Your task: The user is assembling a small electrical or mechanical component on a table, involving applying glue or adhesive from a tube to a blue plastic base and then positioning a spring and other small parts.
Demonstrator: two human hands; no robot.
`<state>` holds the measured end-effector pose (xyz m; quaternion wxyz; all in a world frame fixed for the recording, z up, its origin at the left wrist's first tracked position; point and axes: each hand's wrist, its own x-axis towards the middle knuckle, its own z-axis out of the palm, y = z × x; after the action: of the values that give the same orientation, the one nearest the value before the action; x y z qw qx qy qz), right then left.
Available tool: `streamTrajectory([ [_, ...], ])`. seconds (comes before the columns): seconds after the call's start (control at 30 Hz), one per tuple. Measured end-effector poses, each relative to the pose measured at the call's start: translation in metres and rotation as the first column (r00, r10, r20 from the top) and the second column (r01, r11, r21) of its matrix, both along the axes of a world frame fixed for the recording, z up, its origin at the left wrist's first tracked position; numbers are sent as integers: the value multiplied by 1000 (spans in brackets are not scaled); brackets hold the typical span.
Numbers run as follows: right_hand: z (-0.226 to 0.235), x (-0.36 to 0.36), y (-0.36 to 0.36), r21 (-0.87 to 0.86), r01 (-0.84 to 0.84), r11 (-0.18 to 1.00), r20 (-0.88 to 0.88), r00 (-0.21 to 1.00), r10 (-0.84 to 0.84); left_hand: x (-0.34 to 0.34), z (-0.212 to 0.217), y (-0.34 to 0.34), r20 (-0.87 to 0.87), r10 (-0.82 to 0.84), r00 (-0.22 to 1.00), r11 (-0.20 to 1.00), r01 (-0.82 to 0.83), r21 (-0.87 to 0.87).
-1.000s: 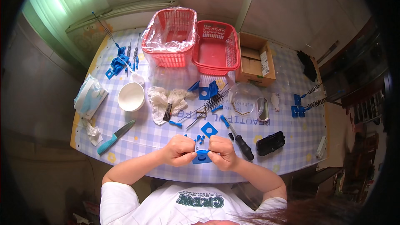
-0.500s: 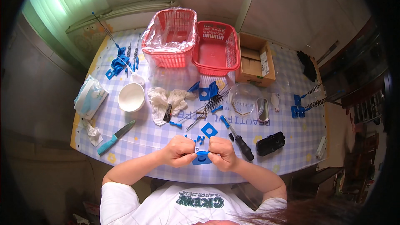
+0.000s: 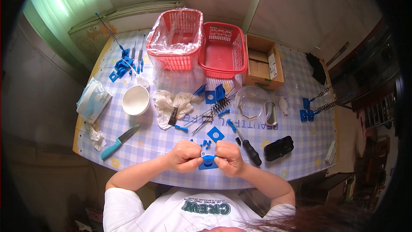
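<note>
Close to the table's front edge, a blue plastic bracket [image 3: 208, 163] is pinched between both my hands. My left hand [image 3: 185, 156] is closed on its left end, thumb toward the middle. On the opposite end, my right hand [image 3: 229, 158] grips it the same way. Fingers cover both ends of the part. Just beyond my knuckles lie several small blue plastic pieces [image 3: 207, 145]. A square blue plate with a round hole [image 3: 216, 134] rests behind them. To the right is a black-handled screwdriver [image 3: 251, 151], its shaft pointing toward a small blue piece [image 3: 232, 125].
A teal-handled knife [image 3: 112, 149] and a white bowl [image 3: 135, 100] are at left. Springs on rods [image 3: 219, 105] lie mid-table beside crumpled tissue [image 3: 164, 103]. Red baskets [image 3: 222, 72] and a cardboard box [image 3: 262, 81] stand at the back. A black case [image 3: 278, 148] is at right.
</note>
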<state>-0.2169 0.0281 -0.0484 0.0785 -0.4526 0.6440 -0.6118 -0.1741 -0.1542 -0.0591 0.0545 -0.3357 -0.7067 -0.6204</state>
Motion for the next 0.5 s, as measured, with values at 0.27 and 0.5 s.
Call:
streamTrajectory([
  [0.27, -9, 5, 1, 96, 67, 993, 173, 981, -83, 1, -3, -4, 53, 76, 996, 997, -78, 29],
  [0.5, -12, 6, -1, 96, -29, 995, 253, 967, 4, -1, -9, -9, 131, 143, 981, 975, -163, 150],
])
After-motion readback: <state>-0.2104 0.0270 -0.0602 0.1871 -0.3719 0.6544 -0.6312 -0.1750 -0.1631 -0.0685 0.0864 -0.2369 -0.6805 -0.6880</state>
